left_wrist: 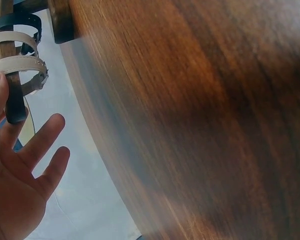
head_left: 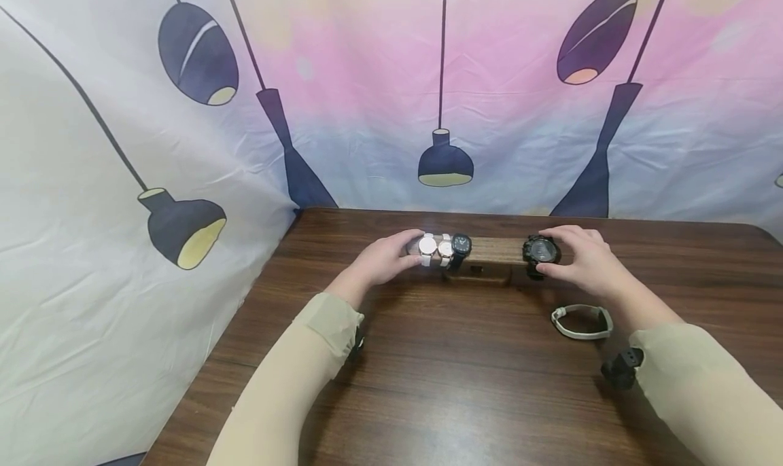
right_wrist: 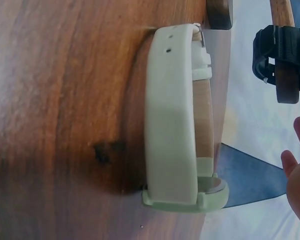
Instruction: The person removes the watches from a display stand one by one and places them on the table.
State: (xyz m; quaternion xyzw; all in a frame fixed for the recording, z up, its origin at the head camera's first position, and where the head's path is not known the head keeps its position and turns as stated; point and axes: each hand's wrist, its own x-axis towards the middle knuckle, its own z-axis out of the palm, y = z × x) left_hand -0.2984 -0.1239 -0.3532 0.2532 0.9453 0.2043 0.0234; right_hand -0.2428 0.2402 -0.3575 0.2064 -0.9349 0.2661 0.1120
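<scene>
A wooden watch stand (head_left: 497, 250) with a horizontal bar stands toward the back of the table. My left hand (head_left: 382, 259) is at the bar's left end, thumb and forefinger pinching the outermost white watch (head_left: 427, 246), its other fingers spread in the left wrist view. Beside that watch sit a smaller watch with a pale strap (head_left: 445, 250) and a black square-faced watch (head_left: 461, 244). At the right end my right hand (head_left: 587, 261) holds a chunky black watch (head_left: 542, 250) between thumb and forefinger; the strap (right_wrist: 265, 55) loops round the bar.
A pale green watch (head_left: 582, 322) with its strap buckled lies on its side on the brown wooden table (head_left: 465, 384), in front of the right hand. Behind the table hangs a printed cloth (head_left: 379, 113). A black wrist camera (head_left: 622, 369) hangs below the right sleeve.
</scene>
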